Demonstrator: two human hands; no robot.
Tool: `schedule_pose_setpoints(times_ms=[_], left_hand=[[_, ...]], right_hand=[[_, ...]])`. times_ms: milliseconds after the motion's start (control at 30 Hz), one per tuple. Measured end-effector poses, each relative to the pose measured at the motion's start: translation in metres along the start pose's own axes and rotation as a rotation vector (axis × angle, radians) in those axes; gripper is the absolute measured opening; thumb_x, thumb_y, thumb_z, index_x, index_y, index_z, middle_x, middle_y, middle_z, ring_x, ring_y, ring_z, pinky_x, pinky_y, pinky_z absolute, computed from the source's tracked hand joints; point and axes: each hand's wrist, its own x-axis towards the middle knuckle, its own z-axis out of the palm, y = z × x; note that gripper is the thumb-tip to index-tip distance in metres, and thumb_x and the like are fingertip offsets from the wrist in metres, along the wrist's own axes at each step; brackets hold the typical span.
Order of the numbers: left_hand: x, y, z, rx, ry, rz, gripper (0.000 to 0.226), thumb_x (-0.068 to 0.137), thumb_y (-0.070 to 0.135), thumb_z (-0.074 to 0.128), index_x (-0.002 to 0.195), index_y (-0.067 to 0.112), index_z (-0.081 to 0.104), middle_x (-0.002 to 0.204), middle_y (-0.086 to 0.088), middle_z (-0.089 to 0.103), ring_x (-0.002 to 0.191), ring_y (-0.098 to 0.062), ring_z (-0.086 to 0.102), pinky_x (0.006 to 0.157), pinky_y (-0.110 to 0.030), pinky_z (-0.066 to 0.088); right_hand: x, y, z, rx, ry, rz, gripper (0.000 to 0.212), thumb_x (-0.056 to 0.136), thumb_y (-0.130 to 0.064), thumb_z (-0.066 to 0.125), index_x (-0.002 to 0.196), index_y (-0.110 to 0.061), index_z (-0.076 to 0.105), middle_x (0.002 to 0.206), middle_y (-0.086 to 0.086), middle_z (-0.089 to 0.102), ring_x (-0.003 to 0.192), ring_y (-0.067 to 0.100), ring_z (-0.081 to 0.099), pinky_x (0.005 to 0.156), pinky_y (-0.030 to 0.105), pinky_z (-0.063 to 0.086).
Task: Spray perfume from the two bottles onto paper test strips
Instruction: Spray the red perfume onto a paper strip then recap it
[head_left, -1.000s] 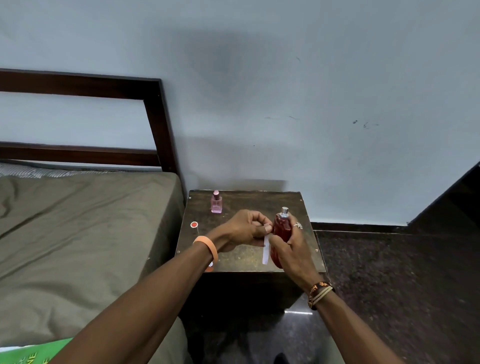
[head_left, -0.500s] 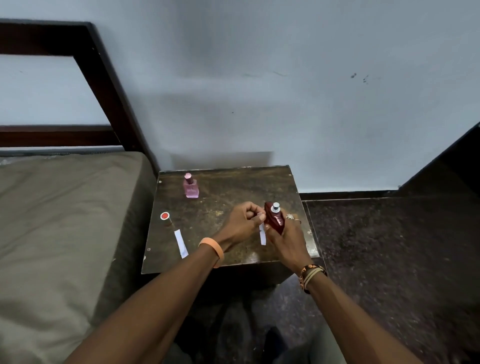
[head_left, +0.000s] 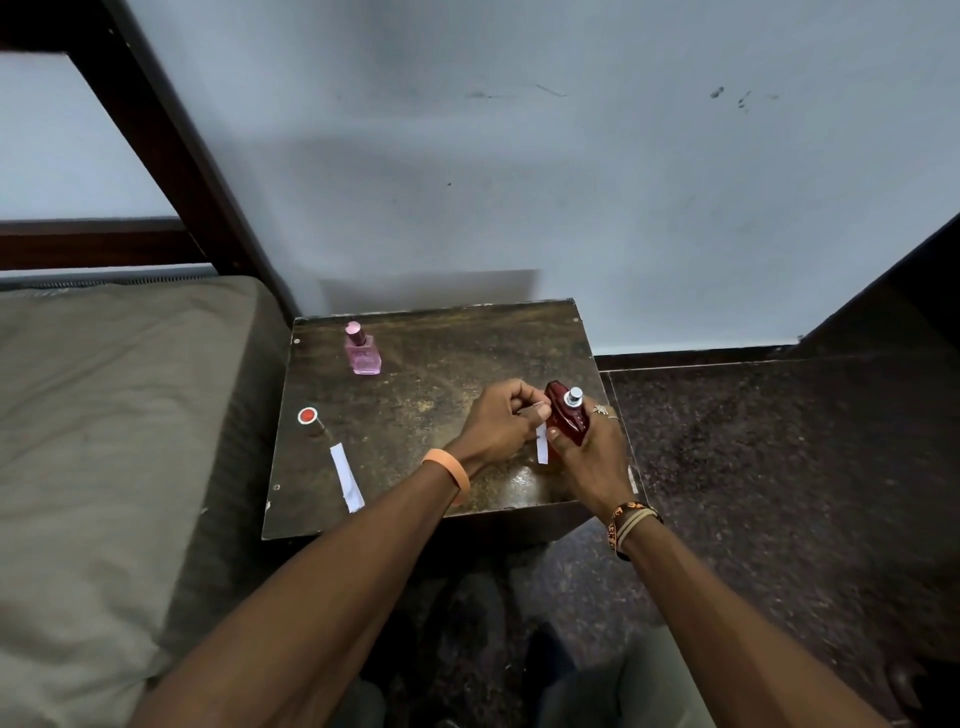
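One red bottle (head_left: 567, 420), silver nozzle bare, beside white strip (head_left: 542, 443).

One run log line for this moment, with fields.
left hand: holds strip | right hand: holds red bottle | pink bottle: on table

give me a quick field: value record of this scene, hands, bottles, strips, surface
left hand: pinching a paper strip upright beside the red bottle
right hand: gripping the red bottle, cap off, silver nozzle up
pink bottle: capped, standing at the table's far left
spare strip: flat near the front left edge
red cap: lying by the spare strip
table: small, dark, between bed and wall
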Motion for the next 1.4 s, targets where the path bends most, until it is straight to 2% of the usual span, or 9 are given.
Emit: schedule_pose_setpoints(times_ms=[200, 400, 633, 700, 767, 867, 1000, 1267, 1400], left_hand=[[-0.001, -0.004, -0.001, 0.031, -0.006, -0.022, 0.005, 0.090, 0.007, 0.065, 0.089, 0.012, 0.064, 0.086, -0.013, 0.068, 0.097, -0.038, 0.069, 0.086, -0.055, 0.057], [-0.006, -0.006, -0.002, 0.005, 0.023, -0.024, 0.006, 0.089, 0.007, 0.067, 0.086, 0.012, 0.065, 0.097, -0.018, 0.071, 0.098, -0.035, 0.069, 0.086, -0.053, 0.057], [-0.022, -0.004, -0.021, -0.046, 0.112, -0.028, 0.002, 0.086, 0.012, 0.072, 0.086, 0.012, 0.070, 0.089, -0.006, 0.071, 0.082, -0.017, 0.068, 0.077, -0.042, 0.062], [-0.031, 0.000, -0.032, -0.083, 0.110, -0.033, 0.004, 0.084, 0.011, 0.074, 0.088, 0.010, 0.072, 0.085, -0.006, 0.071, 0.079, -0.017, 0.067, 0.075, -0.038, 0.062], [-0.043, 0.007, -0.045, -0.095, 0.072, -0.032, 0.008, 0.081, 0.009, 0.077, 0.088, 0.009, 0.073, 0.084, -0.009, 0.070, 0.077, -0.017, 0.068, 0.073, -0.037, 0.062], [-0.064, 0.017, -0.064, -0.090, -0.033, -0.021, 0.022, 0.073, 0.009, 0.084, 0.091, 0.007, 0.071, 0.080, -0.012, 0.072, 0.074, -0.019, 0.071, 0.067, -0.034, 0.061], [-0.094, 0.031, -0.083, 0.026, -0.127, 0.016, 0.022, 0.072, 0.002, 0.083, 0.088, 0.007, 0.070, 0.072, -0.006, 0.075, 0.067, -0.017, 0.072, 0.061, -0.028, 0.059], [-0.138, 0.060, -0.109, 0.106, -0.111, 0.067, 0.030, 0.069, -0.007, 0.082, 0.092, 0.006, 0.067, 0.073, -0.009, 0.074, 0.070, -0.022, 0.073, 0.072, -0.042, 0.062], [-0.147, 0.063, -0.119, 0.062, -0.018, 0.155, 0.043, 0.066, 0.011, 0.089, 0.104, 0.007, 0.068, 0.092, -0.007, 0.076, 0.085, -0.015, 0.073, 0.079, -0.031, 0.060]], right_hand=[[0.000, 0.006, 0.002, -0.059, -0.023, 0.065, 0.035, 0.087, -0.009, 0.068, 0.122, -0.016, 0.063, 0.109, 0.010, 0.061, 0.098, 0.023, 0.062, 0.084, 0.040, 0.054], [0.002, 0.005, 0.002, -0.096, -0.020, 0.079, 0.036, 0.082, -0.006, 0.073, 0.116, -0.017, 0.064, 0.104, 0.004, 0.063, 0.095, 0.022, 0.063, 0.074, 0.029, 0.048], [-0.009, -0.008, -0.006, -0.093, 0.034, 0.093, 0.068, 0.073, -0.019, 0.083, 0.134, -0.014, 0.053, 0.118, -0.003, 0.051, 0.110, 0.017, 0.055, 0.088, 0.023, 0.048], [-0.026, -0.017, -0.009, -0.125, 0.205, 0.012, 0.055, 0.080, -0.028, 0.078, 0.130, -0.015, 0.058, 0.123, 0.003, 0.052, 0.111, 0.019, 0.054, 0.094, 0.035, 0.049], [-0.046, -0.030, -0.009, -0.131, 0.313, -0.160, 0.033, 0.087, -0.031, 0.070, 0.117, -0.018, 0.068, 0.110, 0.001, 0.060, 0.099, 0.019, 0.060, 0.086, 0.033, 0.050], [-0.067, -0.055, -0.008, -0.055, 0.112, -0.215, 0.017, 0.091, -0.037, 0.065, 0.100, -0.026, 0.075, 0.082, -0.014, 0.069, 0.076, 0.003, 0.065, 0.065, 0.016, 0.049], [-0.079, -0.084, -0.006, 0.191, -0.233, 0.028, 0.013, 0.088, -0.033, 0.071, 0.081, -0.024, 0.077, 0.071, -0.005, 0.074, 0.062, 0.001, 0.063, 0.061, 0.020, 0.049], [-0.098, -0.126, -0.004, -0.040, -0.286, -0.048, 0.019, 0.092, -0.027, 0.067, 0.078, -0.017, 0.072, 0.070, 0.001, 0.073, 0.066, 0.012, 0.067, 0.069, 0.034, 0.054], [-0.097, -0.149, -0.007, -0.186, -0.148, -0.133, 0.027, 0.098, -0.028, 0.053, 0.077, -0.016, 0.064, 0.073, -0.005, 0.063, 0.069, 0.014, 0.058, 0.062, 0.031, 0.043]])
